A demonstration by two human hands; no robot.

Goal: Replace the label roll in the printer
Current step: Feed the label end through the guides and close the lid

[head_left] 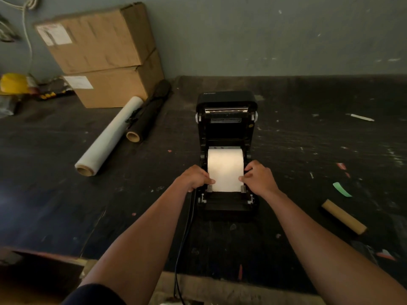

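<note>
A black label printer (226, 208) stands on the dark worktable with its lid (226, 106) raised upright. A white label roll (225, 166) sits in its bay, and its loose end is drawn forward over the front guides. My left hand (195, 177) pinches the left edge of that label strip with thumb on top. My right hand (257, 177) pinches the right edge the same way. Both hands sit against the sides of the printer's bay.
A black cable (187, 234) runs from the printer toward me between my arms. An empty cardboard core (343, 216) lies at the right. Rolls of clear wrap (110, 135) and black film (147, 115) lie at the left, before two stacked cardboard boxes (103, 56).
</note>
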